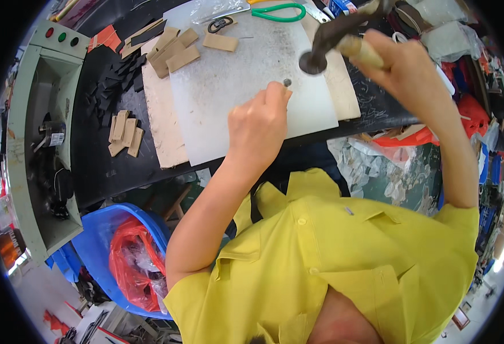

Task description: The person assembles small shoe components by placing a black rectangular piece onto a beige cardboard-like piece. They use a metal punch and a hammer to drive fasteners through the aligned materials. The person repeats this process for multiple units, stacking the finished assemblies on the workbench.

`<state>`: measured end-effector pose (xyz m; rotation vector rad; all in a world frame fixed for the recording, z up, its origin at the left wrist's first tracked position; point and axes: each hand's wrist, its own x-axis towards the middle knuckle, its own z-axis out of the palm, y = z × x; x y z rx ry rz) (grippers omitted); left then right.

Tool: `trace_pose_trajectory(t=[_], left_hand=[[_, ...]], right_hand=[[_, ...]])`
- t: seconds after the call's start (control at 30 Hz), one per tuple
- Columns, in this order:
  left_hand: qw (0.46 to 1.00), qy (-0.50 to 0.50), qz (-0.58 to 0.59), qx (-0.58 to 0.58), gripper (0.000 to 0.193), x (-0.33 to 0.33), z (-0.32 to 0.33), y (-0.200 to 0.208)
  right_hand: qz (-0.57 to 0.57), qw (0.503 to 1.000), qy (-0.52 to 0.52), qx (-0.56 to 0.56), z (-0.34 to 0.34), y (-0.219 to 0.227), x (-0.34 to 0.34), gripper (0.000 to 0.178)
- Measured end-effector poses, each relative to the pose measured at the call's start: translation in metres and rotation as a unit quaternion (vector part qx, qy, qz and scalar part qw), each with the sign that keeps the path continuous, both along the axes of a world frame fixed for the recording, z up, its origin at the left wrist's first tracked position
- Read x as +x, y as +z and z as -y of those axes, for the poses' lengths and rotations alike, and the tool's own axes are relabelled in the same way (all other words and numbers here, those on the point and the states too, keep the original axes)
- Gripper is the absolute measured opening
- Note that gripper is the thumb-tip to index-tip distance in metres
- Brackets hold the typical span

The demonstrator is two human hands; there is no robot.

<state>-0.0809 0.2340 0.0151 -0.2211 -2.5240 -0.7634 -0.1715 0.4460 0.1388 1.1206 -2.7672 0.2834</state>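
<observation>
My right hand (404,71) is closed round the pale wooden handle of a hammer (313,62), whose dark round head is raised above the white board. Lower and to the left, my left hand (257,123) is in a fist over the white board (229,103). A small round metal end (287,82) shows at its fingertips, like the top of a short rod; the rest is hidden in the fist. The hammer head is apart from it, up and to the right. Tan strips (183,58) lie on the board's far left part, with a black buckle (220,24) beside them.
Black pieces (114,80) and a small pile of tan strips (126,135) lie on the dark table at the left. Green-handled scissors (277,12) lie at the back. A grey metal cabinet (20,137) and a blue tub (94,252) stand left.
</observation>
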Motion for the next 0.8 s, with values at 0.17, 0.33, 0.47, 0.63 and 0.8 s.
trace_pose_trajectory(t=[0.17,0.33,0.47,0.63,0.8], left_hand=[[0.998,0.004,-0.007,0.055,0.013,-0.003,0.0,-0.003],[0.998,0.016,0.038,0.05,0.007,0.001,0.0,0.001],[0.931,0.059,0.095,0.348,0.015,-0.003,0.009,0.006],[0.83,-0.019,0.122,0.543,0.016,0.01,0.067,0.022],[0.984,-0.105,0.104,0.103,0.019,0.018,0.069,0.014]], right_hand=[[0.079,0.994,0.059,0.047,-0.001,-0.041,0.024,0.022],[0.068,0.993,0.093,0.036,0.005,-0.06,0.026,0.023],[0.065,0.991,0.107,0.043,0.008,-0.061,0.025,0.022],[0.066,0.991,0.102,0.051,0.008,-0.058,0.022,0.022],[0.063,0.991,0.109,0.047,0.01,-0.057,0.021,0.022]])
